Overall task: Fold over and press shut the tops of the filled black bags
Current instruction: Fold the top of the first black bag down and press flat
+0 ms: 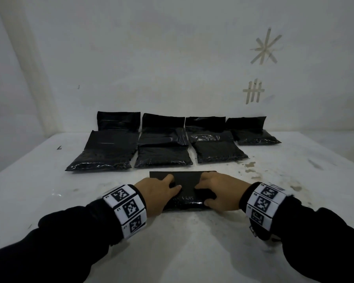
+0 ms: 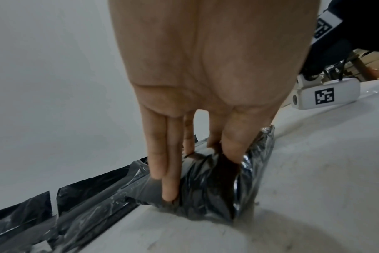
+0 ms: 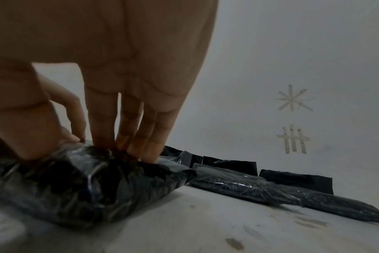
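— Nearest black bag (image 1: 187, 187)?
— Flat on the white table (image 1: 192, 242), close in, flap end pointing away.
— Left hand (image 1: 158, 190)?
— Down on the bag's left half, fingers (image 2: 169, 179) straight and pressing into the plastic, thumb alongside.
— Right hand (image 1: 219, 193)?
— On the right half, fingertips (image 3: 149, 150) close together, pushing down.
— Beyond?
— More filled bags (image 1: 164, 158) in rows near the wall (image 1: 172, 58), flaps upright against it.
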`<state>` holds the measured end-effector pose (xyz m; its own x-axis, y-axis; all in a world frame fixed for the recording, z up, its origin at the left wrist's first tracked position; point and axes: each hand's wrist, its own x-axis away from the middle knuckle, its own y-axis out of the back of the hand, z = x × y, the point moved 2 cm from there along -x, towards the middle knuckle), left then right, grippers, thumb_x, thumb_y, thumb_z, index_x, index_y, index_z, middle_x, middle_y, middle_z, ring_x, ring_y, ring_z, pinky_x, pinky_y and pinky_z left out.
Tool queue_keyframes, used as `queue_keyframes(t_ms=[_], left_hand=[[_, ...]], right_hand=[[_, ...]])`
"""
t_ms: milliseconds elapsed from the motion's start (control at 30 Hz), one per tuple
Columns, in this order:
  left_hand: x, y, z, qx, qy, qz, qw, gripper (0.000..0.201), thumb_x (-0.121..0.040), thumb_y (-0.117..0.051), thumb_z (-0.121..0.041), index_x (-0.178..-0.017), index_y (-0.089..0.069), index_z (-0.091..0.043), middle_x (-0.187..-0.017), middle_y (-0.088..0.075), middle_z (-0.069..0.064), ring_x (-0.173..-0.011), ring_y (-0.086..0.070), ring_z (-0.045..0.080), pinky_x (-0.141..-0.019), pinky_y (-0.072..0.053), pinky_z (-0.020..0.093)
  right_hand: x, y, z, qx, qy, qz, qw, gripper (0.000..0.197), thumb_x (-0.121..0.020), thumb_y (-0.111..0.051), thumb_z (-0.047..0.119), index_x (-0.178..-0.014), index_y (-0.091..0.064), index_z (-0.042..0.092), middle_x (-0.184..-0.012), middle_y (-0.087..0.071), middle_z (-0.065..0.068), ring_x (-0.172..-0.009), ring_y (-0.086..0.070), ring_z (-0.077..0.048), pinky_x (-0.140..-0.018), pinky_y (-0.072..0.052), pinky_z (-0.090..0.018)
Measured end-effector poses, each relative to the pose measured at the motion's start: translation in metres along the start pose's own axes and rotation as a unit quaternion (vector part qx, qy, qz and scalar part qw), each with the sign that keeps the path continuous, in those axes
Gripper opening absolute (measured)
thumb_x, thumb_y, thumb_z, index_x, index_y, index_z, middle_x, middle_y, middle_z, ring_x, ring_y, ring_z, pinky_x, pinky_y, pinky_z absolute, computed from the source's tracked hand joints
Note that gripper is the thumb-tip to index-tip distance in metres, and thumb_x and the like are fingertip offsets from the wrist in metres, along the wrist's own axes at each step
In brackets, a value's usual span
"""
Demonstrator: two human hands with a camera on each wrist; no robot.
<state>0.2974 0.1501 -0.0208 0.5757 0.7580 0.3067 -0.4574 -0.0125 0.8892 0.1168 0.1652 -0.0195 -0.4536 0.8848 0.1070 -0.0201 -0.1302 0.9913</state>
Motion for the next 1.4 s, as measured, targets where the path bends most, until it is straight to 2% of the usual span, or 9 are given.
queue_keyframes(t_ms=[100, 467, 567, 633, 700, 867, 1033, 1233, 1400], left_hand=[[0.001, -0.001, 0.001, 0.004, -0.009, -0.009, 1.000, 0.071, -0.097, -0.045, -0.022, -0.150, 0.001, -0.032, -0.146, -0.021, 0.009, -0.090, -0.059, 0.028, -0.071, -0.046, 0.034], [-0.009, 0.014, -0.001, -0.028, 0.006, 0.013, 1.000, 0.062, -0.097, -0.045, -0.027, -0.149, -0.012, -0.038, -0.143, -0.024, 0.011, -0.104, -0.056, 0.028, -0.080, -0.045, 0.035], [-0.009, 0.016, -0.005, -0.091, 0.020, 0.006, 0.996, 0.061, -0.098, -0.042, -0.031, -0.149, -0.009, -0.037, -0.142, -0.030, 0.011, -0.112, -0.052, 0.030, -0.093, -0.039, 0.041], [-0.008, 0.018, -0.009, -0.143, 0.025, -0.022, 0.989, 0.057, -0.100, -0.037, -0.033, -0.150, -0.011, -0.035, -0.141, -0.034, 0.010, -0.124, -0.041, 0.032, -0.105, -0.025, 0.048], [-0.009, 0.018, -0.012, -0.154, 0.021, -0.052, 0.986, 0.054, -0.099, -0.038, -0.030, -0.150, -0.018, -0.032, -0.142, -0.032, 0.013, -0.131, -0.028, 0.033, -0.107, -0.021, 0.047], [-0.015, 0.008, -0.006, 0.017, -0.032, -0.060, 0.998, 0.061, -0.093, -0.048, -0.011, -0.149, -0.024, -0.022, -0.141, -0.027, 0.009, -0.127, -0.031, 0.026, -0.103, -0.038, 0.036], [-0.017, 0.001, 0.003, 0.161, -0.044, -0.051, 0.985, 0.069, -0.090, -0.047, -0.013, -0.150, -0.017, -0.029, -0.140, -0.028, 0.001, -0.128, -0.030, 0.022, -0.107, -0.035, 0.038], [-0.023, 0.005, -0.003, 0.150, -0.038, -0.070, 0.985, 0.051, -0.097, -0.044, -0.031, -0.145, -0.029, -0.036, -0.135, -0.031, 0.002, -0.125, -0.031, 0.022, -0.101, -0.033, 0.031], [-0.026, 0.010, -0.004, 0.134, -0.034, -0.070, 0.988, 0.050, -0.096, -0.046, -0.029, -0.144, -0.032, -0.036, -0.131, -0.034, 0.003, -0.122, -0.035, 0.022, -0.100, -0.037, 0.033]], right_hand=[[-0.002, -0.001, 0.002, 0.007, -0.004, 0.008, 1.000, 0.052, -0.090, -0.058, 0.023, -0.140, -0.042, 0.025, -0.124, -0.046, 0.000, -0.118, -0.043, -0.018, -0.097, -0.039, -0.030], [-0.012, 0.001, 0.001, 0.052, -0.012, 0.020, 0.998, 0.051, -0.091, -0.055, 0.008, -0.140, -0.044, 0.018, -0.127, -0.039, -0.006, -0.119, -0.037, -0.025, -0.099, -0.037, -0.034], [-0.013, 0.000, 0.001, 0.052, -0.012, 0.021, 0.998, 0.051, -0.092, -0.054, 0.009, -0.141, -0.043, 0.016, -0.128, -0.041, -0.006, -0.120, -0.037, -0.023, -0.098, -0.037, -0.033], [-0.013, -0.001, 0.001, 0.044, -0.012, 0.016, 0.999, 0.049, -0.092, -0.054, 0.008, -0.139, -0.046, 0.015, -0.126, -0.042, -0.006, -0.120, -0.039, -0.024, -0.097, -0.038, -0.033], [-0.012, -0.001, 0.002, 0.045, -0.011, 0.016, 0.999, 0.047, -0.091, -0.055, 0.008, -0.138, -0.048, 0.014, -0.126, -0.042, -0.007, -0.120, -0.040, -0.024, -0.096, -0.039, -0.033], [-0.011, -0.003, 0.001, 0.030, -0.017, 0.017, 0.999, 0.050, -0.090, -0.057, 0.008, -0.138, -0.047, 0.016, -0.127, -0.043, -0.007, -0.121, -0.039, -0.024, -0.099, -0.039, -0.037], [-0.009, -0.001, -0.001, 0.002, -0.015, 0.009, 1.000, 0.052, -0.089, -0.058, 0.010, -0.138, -0.046, 0.021, -0.121, -0.045, -0.004, -0.118, -0.042, -0.021, -0.098, -0.038, -0.033], [-0.008, 0.002, -0.006, -0.030, -0.028, 0.028, 0.999, 0.049, -0.090, -0.058, 0.012, -0.137, -0.049, 0.021, -0.127, -0.046, -0.002, -0.119, -0.043, -0.019, -0.097, -0.037, -0.028], [0.001, 0.022, -0.032, -0.172, -0.101, -0.039, 0.979, 0.036, -0.090, -0.058, 0.006, -0.124, -0.062, 0.014, -0.119, -0.066, -0.001, -0.109, -0.060, -0.012, -0.087, -0.040, -0.013]])
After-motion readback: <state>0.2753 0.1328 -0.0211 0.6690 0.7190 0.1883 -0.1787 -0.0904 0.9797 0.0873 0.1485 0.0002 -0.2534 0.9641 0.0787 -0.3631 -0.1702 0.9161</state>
